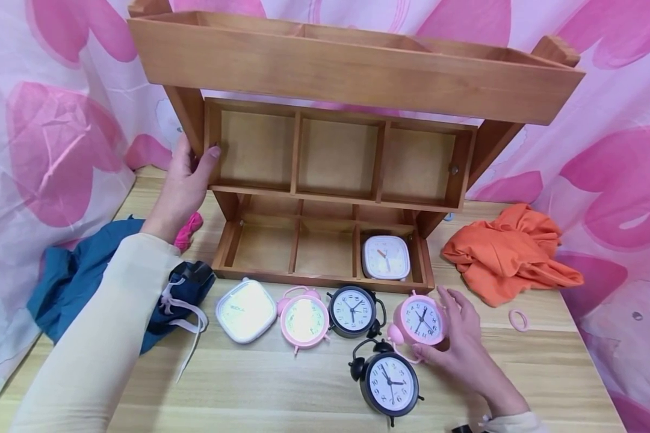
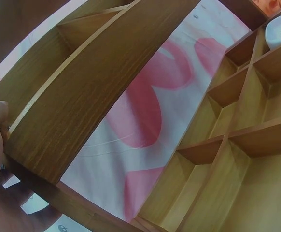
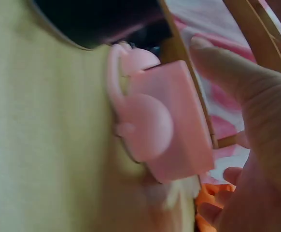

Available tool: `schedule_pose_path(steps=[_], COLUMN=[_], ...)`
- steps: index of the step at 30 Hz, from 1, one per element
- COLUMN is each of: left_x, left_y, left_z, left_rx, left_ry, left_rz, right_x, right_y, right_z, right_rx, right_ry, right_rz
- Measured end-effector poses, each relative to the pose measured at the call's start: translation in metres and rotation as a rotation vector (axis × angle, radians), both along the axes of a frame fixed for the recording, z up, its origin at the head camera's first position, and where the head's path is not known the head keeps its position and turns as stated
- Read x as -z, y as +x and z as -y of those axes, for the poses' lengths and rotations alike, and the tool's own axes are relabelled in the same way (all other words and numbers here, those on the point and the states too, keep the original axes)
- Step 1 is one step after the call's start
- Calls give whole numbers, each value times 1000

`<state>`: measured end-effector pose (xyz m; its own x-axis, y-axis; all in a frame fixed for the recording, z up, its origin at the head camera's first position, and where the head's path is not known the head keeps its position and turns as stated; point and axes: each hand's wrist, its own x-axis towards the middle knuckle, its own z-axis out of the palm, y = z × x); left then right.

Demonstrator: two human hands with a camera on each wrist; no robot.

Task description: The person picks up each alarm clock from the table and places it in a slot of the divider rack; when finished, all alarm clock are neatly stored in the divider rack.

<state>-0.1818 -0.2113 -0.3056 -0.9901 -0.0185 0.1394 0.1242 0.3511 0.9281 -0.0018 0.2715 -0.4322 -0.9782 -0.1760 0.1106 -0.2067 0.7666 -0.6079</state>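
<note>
My left hand (image 1: 186, 180) grips the wooden shelf (image 1: 352, 63) at the left end of its middle tier, thumb over the edge and fingers round behind the side post. My right hand (image 1: 460, 337) is beside a pink twin-bell alarm clock (image 1: 422, 320), thumb and fingers spread loosely about its right side. In the right wrist view its pink bells (image 3: 150, 128) face the camera, with a gap between thumb and clock. Just below is a black alarm clock (image 1: 390, 382). Another black clock (image 1: 352, 311), a second pink clock (image 1: 304, 320) and a white square clock (image 1: 246, 311) lie leftward.
A white square clock (image 1: 386, 257) sits in the shelf's bottom right compartment. Orange cloth (image 1: 511, 252) and a pink ring (image 1: 518, 320) lie at the right. Dark blue cloth (image 1: 76, 270) with a white cord (image 1: 186, 319) lies at the left, by a pink bundle (image 1: 188, 231).
</note>
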Motion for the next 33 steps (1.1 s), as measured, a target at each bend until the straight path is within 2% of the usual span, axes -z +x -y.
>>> schedule_pose_path(steps=[9,20,25,33], left_x=[1,1,2,1], left_y=[1,0,0,-1], left_z=[0,0,0,1], left_rx=[1,0,1,7], left_ry=[-6,1,5,21], left_rz=[6,-7,-10,-17], right_x=[13,12,-1,-39], right_y=[-1,-1,1,-3], right_z=[6,5,2,6], right_rx=[-46,17,38,47], right_ry=[77,19,11,8], right_rz=[-16,39,14,-52])
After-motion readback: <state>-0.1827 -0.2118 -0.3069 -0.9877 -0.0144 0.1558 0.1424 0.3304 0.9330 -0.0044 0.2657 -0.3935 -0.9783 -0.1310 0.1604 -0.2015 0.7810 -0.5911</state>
